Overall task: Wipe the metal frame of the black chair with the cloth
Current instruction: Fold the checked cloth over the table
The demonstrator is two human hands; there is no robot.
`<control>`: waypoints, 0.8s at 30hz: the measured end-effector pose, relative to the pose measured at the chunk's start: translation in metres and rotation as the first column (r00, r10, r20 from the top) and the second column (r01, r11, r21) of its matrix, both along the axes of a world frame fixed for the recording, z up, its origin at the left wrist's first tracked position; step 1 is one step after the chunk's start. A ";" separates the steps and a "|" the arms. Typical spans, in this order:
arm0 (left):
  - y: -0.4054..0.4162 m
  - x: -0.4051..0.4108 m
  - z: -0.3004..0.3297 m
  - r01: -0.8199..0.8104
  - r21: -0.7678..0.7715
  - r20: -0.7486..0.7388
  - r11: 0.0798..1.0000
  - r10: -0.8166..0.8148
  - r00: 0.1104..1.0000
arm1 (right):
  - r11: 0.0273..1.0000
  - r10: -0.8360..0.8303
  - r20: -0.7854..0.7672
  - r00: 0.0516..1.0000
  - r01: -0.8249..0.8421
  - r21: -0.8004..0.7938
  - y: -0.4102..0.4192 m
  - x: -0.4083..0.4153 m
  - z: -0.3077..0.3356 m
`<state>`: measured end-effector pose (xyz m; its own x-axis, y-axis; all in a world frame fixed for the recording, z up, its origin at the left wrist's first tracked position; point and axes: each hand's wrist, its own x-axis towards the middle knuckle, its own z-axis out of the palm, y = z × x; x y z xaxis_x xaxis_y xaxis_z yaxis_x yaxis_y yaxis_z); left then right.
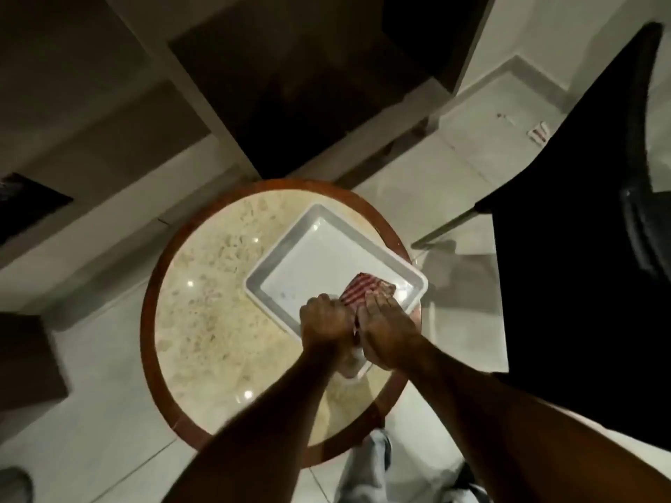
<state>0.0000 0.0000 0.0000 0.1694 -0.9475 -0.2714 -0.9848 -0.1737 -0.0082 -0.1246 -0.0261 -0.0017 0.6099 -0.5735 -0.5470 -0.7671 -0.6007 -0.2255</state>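
Note:
A red-and-white checked cloth (365,291) lies in the near right corner of a white tray (312,255). My left hand (324,323) and my right hand (386,332) rest side by side on the cloth's near edge, fingers curled over it. Most of the cloth is hidden beneath the hands. The black chair (566,248) stands at the right, its seat and back dark. One metal leg (448,226) of its frame slants down to the floor beside the table.
The tray sits on a round stone-topped table (210,295) with a brown wooden rim. Dark cabinets stand at the back and a brown box (29,361) at the left. Pale floor tiles surround the table. My trouser leg (366,470) shows below.

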 end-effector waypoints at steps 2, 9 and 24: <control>-0.012 -0.003 -0.012 -0.123 0.224 -0.046 0.967 0.137 0.990 | 0.989 -0.135 0.042 0.990 0.132 0.071 -0.004 -0.001 -0.008; -0.016 -0.003 -0.009 -0.322 0.277 -0.396 0.905 0.413 0.820 | 0.998 -0.057 0.076 0.995 0.055 0.028 -0.013 -0.022 -0.022; 0.105 -0.144 0.096 -0.057 0.551 -0.786 0.833 0.540 0.302 | 0.101 -0.914 0.304 -0.268 0.574 0.812 0.156 -0.165 0.069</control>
<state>-0.1443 0.1051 0.0964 -0.1533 -0.6647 -0.7312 -0.2950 -0.6754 0.6759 -0.2894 0.1304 0.0675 -0.0701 -0.8302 -0.5531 0.0352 0.5521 -0.8331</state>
